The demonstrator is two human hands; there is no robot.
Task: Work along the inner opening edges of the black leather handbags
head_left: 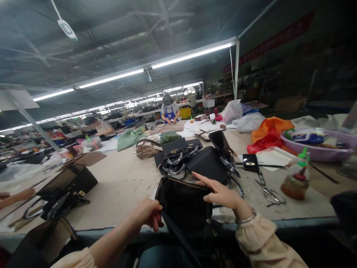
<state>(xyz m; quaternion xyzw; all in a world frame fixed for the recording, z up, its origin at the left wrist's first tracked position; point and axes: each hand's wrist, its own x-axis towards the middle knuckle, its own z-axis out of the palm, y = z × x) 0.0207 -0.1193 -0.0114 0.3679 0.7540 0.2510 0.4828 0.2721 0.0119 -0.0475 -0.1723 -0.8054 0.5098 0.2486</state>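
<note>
A black handbag gapes toward me at the table's front edge, its dark lining showing. On the left, my left hand is closed on the bag's rim, thumb and fingers pinching it. My right hand grips the rim at the right side, the index finger stretched along the far edge and the thumb over the opening. Its other fingers are partly hidden. Just beyond lie several finished-looking black handbags with plastic-wrapped handles, and a large black bag panel or flap.
Scissors, a glue bottle and a purple basin stand at right. Another black handbag is at left, near a co-worker's hand. A person in a blue apron works across the table.
</note>
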